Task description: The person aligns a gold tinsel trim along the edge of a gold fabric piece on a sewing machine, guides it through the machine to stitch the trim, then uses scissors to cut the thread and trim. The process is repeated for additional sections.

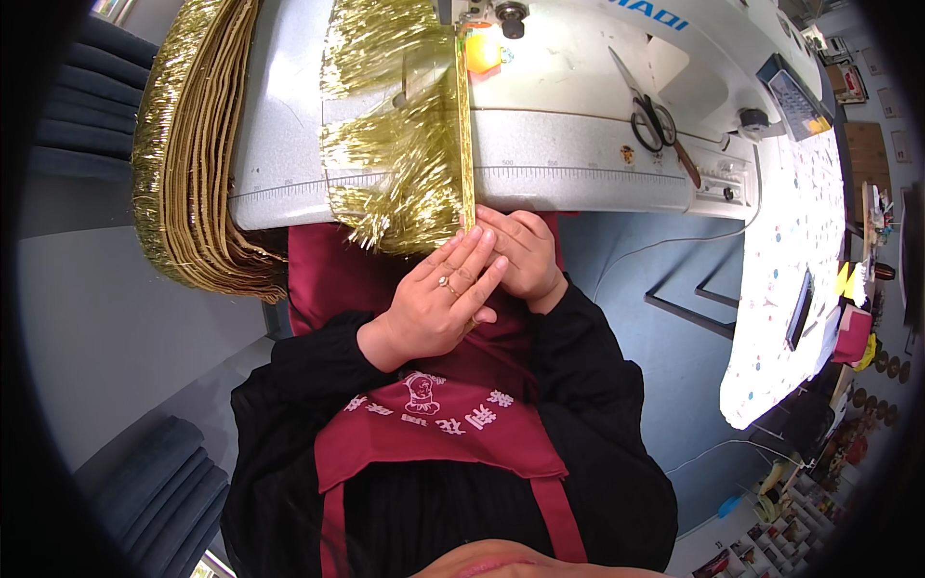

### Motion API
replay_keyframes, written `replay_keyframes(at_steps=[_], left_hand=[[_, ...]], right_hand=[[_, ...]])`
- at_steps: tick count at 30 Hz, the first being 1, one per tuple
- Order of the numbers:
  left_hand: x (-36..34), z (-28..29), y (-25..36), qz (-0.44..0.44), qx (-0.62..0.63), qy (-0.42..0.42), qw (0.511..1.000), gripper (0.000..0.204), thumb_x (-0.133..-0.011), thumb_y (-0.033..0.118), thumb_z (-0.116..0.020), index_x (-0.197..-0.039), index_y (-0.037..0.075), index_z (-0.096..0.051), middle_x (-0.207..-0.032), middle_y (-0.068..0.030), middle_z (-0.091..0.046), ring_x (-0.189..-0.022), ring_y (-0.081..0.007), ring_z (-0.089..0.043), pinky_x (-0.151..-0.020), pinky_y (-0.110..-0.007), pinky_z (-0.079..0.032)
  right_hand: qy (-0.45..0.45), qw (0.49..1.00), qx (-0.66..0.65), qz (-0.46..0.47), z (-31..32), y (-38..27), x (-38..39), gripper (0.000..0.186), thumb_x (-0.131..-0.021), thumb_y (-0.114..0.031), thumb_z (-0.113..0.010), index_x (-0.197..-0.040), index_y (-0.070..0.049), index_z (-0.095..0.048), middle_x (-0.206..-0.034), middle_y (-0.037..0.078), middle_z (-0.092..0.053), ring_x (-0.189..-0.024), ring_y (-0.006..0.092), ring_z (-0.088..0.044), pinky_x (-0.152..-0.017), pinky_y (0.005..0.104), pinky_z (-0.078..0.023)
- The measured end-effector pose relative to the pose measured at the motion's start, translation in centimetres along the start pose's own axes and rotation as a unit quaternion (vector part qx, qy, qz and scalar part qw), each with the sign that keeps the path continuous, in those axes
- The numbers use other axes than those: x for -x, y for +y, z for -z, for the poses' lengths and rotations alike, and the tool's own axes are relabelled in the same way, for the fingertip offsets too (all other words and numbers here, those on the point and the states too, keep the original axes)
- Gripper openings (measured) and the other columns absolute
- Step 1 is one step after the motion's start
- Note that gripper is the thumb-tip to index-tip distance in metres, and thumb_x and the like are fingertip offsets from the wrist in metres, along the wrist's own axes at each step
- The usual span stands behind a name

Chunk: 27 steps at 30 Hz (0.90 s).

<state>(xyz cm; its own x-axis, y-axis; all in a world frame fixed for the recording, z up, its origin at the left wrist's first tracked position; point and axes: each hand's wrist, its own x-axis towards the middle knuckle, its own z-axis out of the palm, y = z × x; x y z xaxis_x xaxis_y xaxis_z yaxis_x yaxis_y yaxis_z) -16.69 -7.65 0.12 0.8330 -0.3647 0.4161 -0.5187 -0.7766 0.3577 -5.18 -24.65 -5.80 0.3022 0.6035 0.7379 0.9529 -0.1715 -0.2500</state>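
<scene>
A gold tinsel fringe [395, 135] lies over the left part of the sewing machine bed, its shiny strands pointing left. Along its right side a narrow gold band [464, 135] runs straight from beneath the machine head [482, 12] to the front edge. There my left hand [429, 303], wearing a ring, has its fingers together with the tips on the band. My right hand [520, 252] grips the same place from the right, fingers bent and partly behind the left ones. Both thumbs are mostly hidden.
A thick folded stack of gold fringe [198, 144] hangs over the bed's left end. Black-handled scissors [644, 111] and a brown-handled tool [687, 166] lie at right. An orange-yellow round object [484, 53] sits near the needle area. A white patterned table [785, 289] stands farther right.
</scene>
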Motion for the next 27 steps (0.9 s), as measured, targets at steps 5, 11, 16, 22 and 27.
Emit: replay_keyframes(at_steps=[5, 11, 16, 22, 27], left_hand=[[0.0, 0.0, -0.1, 0.001, 0.001, 0.000, 1.000, 0.055, -0.109, 0.038, -0.047, -0.142, -0.004, -0.059, -0.150, -0.0283, -0.055, -0.141, -0.0422, -0.053, -0.118, -0.050, -0.043], [-0.3, 0.4, -0.4, 0.004, 0.001, -0.001, 1.000, 0.057, -0.103, 0.040, -0.055, -0.144, 0.000, -0.059, -0.153, -0.0245, -0.054, -0.143, -0.0386, -0.053, -0.120, -0.050, -0.041], [-1.1, 2.5, -1.5, -0.045, -0.023, 0.042, 0.998, 0.053, -0.107, 0.045, -0.048, -0.136, 0.004, -0.067, -0.139, -0.0158, -0.066, -0.131, -0.0291, -0.062, -0.109, -0.044, -0.048], [-3.2, 4.5, -2.9, -0.076, -0.050, 0.061, 0.994, 0.045, -0.101, 0.044, -0.056, -0.126, 0.009, -0.071, -0.117, -0.0006, -0.070, -0.083, -0.0158, -0.061, -0.077, -0.033, -0.042], [-4.7, 4.9, -3.9, -0.116, -0.017, 0.041, 0.992, 0.042, -0.095, 0.039, -0.065, -0.126, 0.010, -0.071, -0.101, -0.0001, -0.064, -0.080, -0.0167, -0.061, -0.076, -0.033, -0.043]], right_hand=[[-0.002, 1.000, 0.004, -0.003, -0.2, 0.1, 0.1, 0.022, -0.092, -0.016, -0.063, -0.105, -0.002, -0.074, -0.124, 0.014, -0.075, -0.119, 0.0251, -0.070, -0.092, 0.0390, -0.052], [0.010, 1.000, 0.003, -0.003, -0.3, 0.1, -0.1, 0.021, -0.094, -0.016, -0.062, -0.106, -0.003, -0.073, -0.124, 0.013, -0.075, -0.120, 0.0246, -0.070, -0.093, 0.0382, -0.051], [0.033, 0.999, 0.032, -0.019, 0.0, -0.3, -0.9, 0.020, -0.095, -0.020, -0.065, -0.107, -0.007, -0.073, -0.120, 0.010, -0.074, -0.114, 0.0234, -0.071, -0.091, 0.0368, -0.050], [0.165, 0.986, 0.031, -0.021, -0.5, -0.6, -2.8, 0.031, -0.086, -0.033, -0.083, -0.091, -0.012, -0.062, -0.091, 0.001, -0.061, -0.082, 0.0217, -0.062, -0.078, 0.0370, -0.050], [0.177, 0.983, 0.029, -0.028, 0.1, -0.8, -4.1, 0.042, -0.084, -0.038, -0.086, -0.082, -0.014, -0.052, -0.086, 0.001, -0.056, -0.073, 0.0203, -0.057, -0.070, 0.0367, -0.046]])
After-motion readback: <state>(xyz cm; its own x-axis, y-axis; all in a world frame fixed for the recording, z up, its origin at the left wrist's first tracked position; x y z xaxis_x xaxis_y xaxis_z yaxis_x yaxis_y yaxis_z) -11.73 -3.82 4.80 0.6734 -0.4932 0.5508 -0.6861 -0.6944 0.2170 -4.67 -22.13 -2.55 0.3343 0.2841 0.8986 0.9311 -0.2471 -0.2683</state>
